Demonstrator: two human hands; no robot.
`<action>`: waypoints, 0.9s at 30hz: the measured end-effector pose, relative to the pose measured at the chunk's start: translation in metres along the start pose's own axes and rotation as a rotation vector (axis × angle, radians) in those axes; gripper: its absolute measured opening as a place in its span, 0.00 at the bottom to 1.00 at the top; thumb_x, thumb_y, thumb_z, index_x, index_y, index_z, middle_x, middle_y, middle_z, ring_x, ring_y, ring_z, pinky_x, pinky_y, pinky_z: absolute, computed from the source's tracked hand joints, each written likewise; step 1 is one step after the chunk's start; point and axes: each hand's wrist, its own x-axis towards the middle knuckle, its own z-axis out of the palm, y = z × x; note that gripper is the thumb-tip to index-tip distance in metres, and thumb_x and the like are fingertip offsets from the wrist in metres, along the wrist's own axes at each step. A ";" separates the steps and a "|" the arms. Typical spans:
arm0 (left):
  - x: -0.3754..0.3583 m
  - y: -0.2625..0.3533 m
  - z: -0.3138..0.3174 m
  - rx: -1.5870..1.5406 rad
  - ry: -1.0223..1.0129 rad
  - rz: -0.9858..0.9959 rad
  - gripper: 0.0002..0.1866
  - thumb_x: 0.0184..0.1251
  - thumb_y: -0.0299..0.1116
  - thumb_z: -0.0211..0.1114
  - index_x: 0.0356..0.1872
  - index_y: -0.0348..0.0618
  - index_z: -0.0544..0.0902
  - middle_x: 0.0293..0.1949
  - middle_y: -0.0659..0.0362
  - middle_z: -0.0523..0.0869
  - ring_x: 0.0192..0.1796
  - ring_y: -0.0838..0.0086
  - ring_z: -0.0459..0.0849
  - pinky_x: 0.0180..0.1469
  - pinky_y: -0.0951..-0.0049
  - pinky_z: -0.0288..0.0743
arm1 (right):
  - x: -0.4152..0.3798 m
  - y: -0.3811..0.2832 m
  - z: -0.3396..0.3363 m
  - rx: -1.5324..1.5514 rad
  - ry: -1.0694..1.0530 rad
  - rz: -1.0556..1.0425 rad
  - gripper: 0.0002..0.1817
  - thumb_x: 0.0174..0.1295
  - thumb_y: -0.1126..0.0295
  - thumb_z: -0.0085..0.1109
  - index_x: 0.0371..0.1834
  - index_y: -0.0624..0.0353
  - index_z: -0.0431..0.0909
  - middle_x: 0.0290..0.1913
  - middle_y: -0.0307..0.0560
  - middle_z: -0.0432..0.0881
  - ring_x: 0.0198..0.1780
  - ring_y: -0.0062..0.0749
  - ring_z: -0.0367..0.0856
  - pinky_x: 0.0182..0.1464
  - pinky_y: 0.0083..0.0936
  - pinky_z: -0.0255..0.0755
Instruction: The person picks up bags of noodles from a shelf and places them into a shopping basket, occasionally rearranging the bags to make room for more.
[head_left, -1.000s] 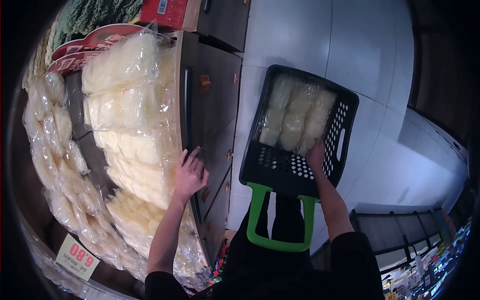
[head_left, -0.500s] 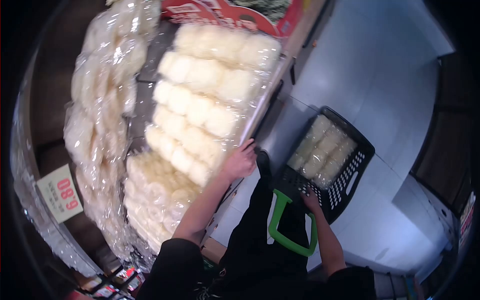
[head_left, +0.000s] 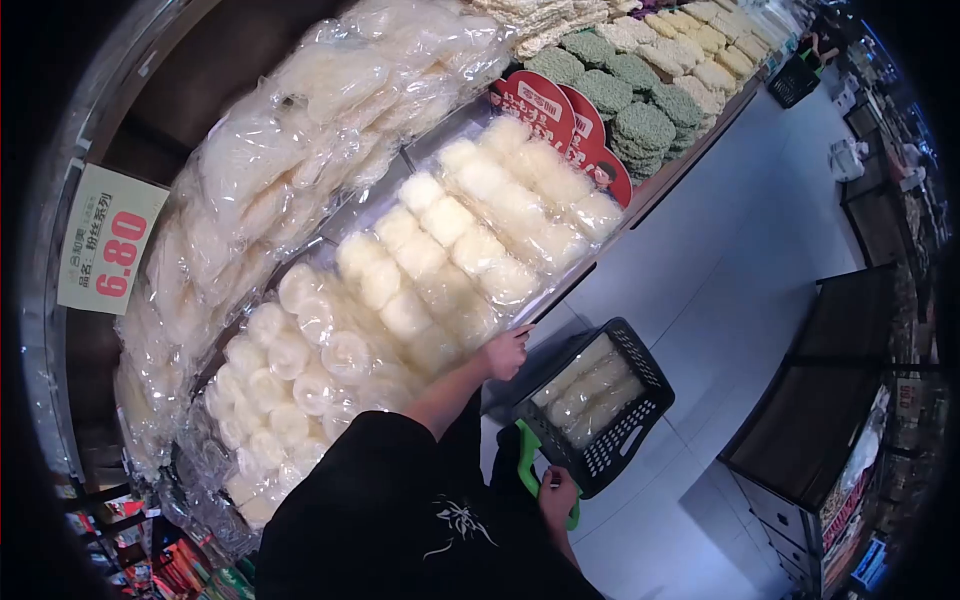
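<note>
The left hand (head_left: 505,354) is at the pale front edge (head_left: 570,283) of the display shelf, fingers loosely bent. Whether it grips the edge or merely rests there cannot be determined. The right hand (head_left: 559,493) is at the bright green plastic handle (head_left: 528,462) of the shopping basket, with its fingers curled. Green shows on both sides of the hand; whether the fingers close around the handle cannot be confirmed.

The black plastic shopping basket with perforated walls (head_left: 650,408) is beside the shelf, over the grey tiled floor (head_left: 740,200). Inside it is a clear-wrapped pack of cream-coloured blocks (head_left: 590,395), set in rows.

On the shelf, to the left of the basket, rows of cream blocks in clear plastic (head_left: 480,235) run up to the front edge. Adjoining them, nearer the wearer, are wrapped round, pale nests (head_left: 320,350). Behind both, a long heap of translucent whitish strands in glossy wrap (head_left: 310,130) extends along the display. A white price card with red figures (head_left: 115,240) reads 6.80.

Beyond the cream blocks are red rounded signs with white lettering (head_left: 545,110), followed by textured green round cakes (head_left: 640,120). A dark cabinet (head_left: 830,370) is across the aisle. At the far end is another person in dark clothing (head_left: 822,42), details too small to record, near a dark basket (head_left: 793,80).
</note>
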 end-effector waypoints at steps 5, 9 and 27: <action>0.017 0.021 -0.039 -0.342 -0.128 -0.287 0.11 0.50 0.38 0.63 0.23 0.40 0.85 0.30 0.52 0.87 0.41 0.63 0.84 0.63 0.60 0.69 | 0.001 -0.001 0.000 -0.043 0.055 0.021 0.07 0.58 0.71 0.59 0.35 0.62 0.83 0.27 0.50 0.84 0.30 0.34 0.85 0.35 0.29 0.76; 0.046 0.014 -0.071 -0.899 0.478 -0.778 0.13 0.53 0.37 0.67 0.32 0.37 0.81 0.27 0.49 0.84 0.32 0.61 0.84 0.40 0.57 0.79 | 0.002 -0.002 0.002 -0.075 0.089 -0.009 0.07 0.56 0.70 0.59 0.34 0.61 0.83 0.25 0.50 0.84 0.29 0.33 0.85 0.36 0.29 0.76; 0.127 -0.115 -0.115 -1.703 0.743 -1.453 0.37 0.50 0.41 0.75 0.56 0.24 0.71 0.50 0.42 0.80 0.42 0.58 0.83 0.38 0.62 0.78 | -0.003 -0.008 0.003 -0.251 0.212 0.049 0.10 0.52 0.65 0.59 0.32 0.57 0.85 0.28 0.54 0.85 0.34 0.50 0.85 0.41 0.41 0.78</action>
